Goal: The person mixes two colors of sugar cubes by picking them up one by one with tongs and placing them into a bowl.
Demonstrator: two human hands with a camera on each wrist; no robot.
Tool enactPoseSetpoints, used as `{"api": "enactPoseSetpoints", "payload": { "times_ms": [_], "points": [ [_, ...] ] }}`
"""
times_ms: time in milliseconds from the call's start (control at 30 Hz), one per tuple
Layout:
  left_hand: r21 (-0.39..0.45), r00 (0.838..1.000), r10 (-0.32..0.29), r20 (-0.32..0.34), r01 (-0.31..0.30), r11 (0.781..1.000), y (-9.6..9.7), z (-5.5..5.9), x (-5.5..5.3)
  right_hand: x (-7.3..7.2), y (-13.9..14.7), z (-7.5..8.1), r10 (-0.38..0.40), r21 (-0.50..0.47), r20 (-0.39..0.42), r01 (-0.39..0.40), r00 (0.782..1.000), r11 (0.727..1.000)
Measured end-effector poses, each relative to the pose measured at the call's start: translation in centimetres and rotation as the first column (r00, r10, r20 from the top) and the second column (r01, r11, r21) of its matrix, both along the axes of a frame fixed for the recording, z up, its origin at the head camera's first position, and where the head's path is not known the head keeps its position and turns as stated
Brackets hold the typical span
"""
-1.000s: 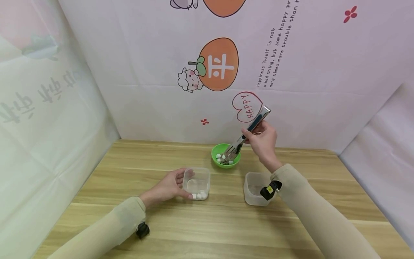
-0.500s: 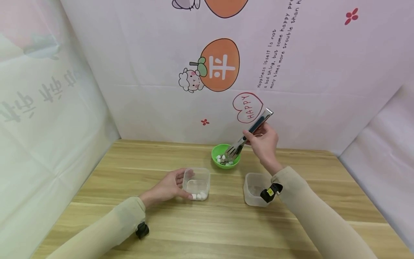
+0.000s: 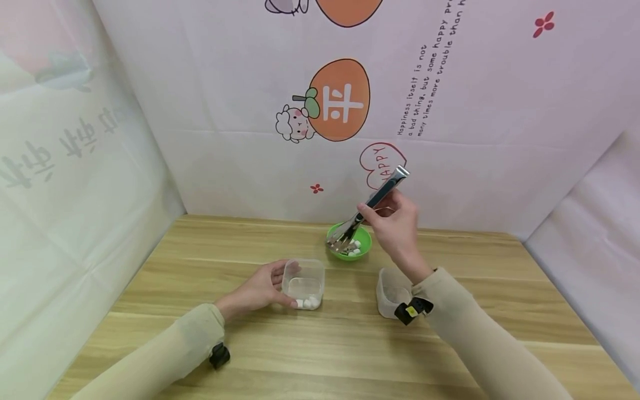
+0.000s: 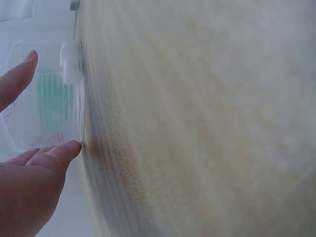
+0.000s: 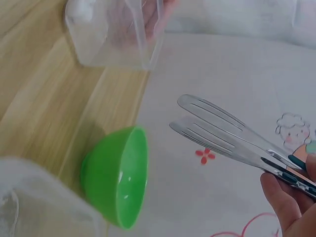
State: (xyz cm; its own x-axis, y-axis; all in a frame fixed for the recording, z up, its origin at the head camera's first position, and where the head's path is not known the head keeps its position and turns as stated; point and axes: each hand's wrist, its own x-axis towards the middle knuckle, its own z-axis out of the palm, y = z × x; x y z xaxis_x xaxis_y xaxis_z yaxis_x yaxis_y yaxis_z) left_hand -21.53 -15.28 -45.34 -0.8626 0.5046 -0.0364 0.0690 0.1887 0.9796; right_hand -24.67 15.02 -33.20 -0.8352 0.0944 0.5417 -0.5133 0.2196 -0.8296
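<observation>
My right hand (image 3: pixel 397 225) grips metal tongs (image 3: pixel 377 197) with dark handle grips. The slotted tips slant down over the left part of a green bowl (image 3: pixel 366 243) in the head view. The right wrist view shows the two tong blades (image 5: pixel 210 123) slightly apart, with nothing visible between them. Several small white pieces (image 3: pixel 356 245) lie in the bowl, partly hidden by the tongs. My left hand (image 3: pixel 260 286) holds a clear plastic container (image 3: pixel 314 272) by its left side, thumb in front and fingers behind. A few white pieces (image 3: pixel 309 303) rest at that container's bottom.
A second clear container (image 3: pixel 387 294) stands on the wooden table (image 3: pixel 320 355) to the right, partly covered by my right wrist and its black camera (image 3: pixel 407 314). Behind the bowl rises a printed white backdrop (image 3: pixel 240 178); another white sheet hangs at the left.
My right hand and the tongs have shifted left, taking the tips from the bowl's right part to over its left rim. The left hand and its container have stayed put.
</observation>
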Motion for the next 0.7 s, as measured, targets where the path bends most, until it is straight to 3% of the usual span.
{"api": "enactPoseSetpoints", "payload": {
  "times_ms": [167,300,500,700],
  "points": [
    [0.0,1.0,-0.006,-0.007,0.006,1.0,0.0,-0.1,-0.1,1.5,-1.7,0.4,0.075,0.036,-0.026,-0.074,0.997,0.997],
    [0.003,1.0,-0.01,-0.008,0.01,1.0,-0.1,-0.1,-0.1,2.4,-3.1,0.5,0.092,0.119,-0.04,-0.086,0.995,0.989],
    [-0.013,1.0,-0.009,-0.016,0.009,1.0,-0.1,-0.2,-0.2,2.8,-5.0,-0.7,0.102,0.218,-0.02,-0.095,0.995,0.971],
    [-0.026,1.0,-0.014,-0.014,0.013,1.0,0.0,-0.1,-0.2,3.1,-6.3,-1.9,0.11,0.257,0.029,-0.114,0.993,0.96]
  ]
}}
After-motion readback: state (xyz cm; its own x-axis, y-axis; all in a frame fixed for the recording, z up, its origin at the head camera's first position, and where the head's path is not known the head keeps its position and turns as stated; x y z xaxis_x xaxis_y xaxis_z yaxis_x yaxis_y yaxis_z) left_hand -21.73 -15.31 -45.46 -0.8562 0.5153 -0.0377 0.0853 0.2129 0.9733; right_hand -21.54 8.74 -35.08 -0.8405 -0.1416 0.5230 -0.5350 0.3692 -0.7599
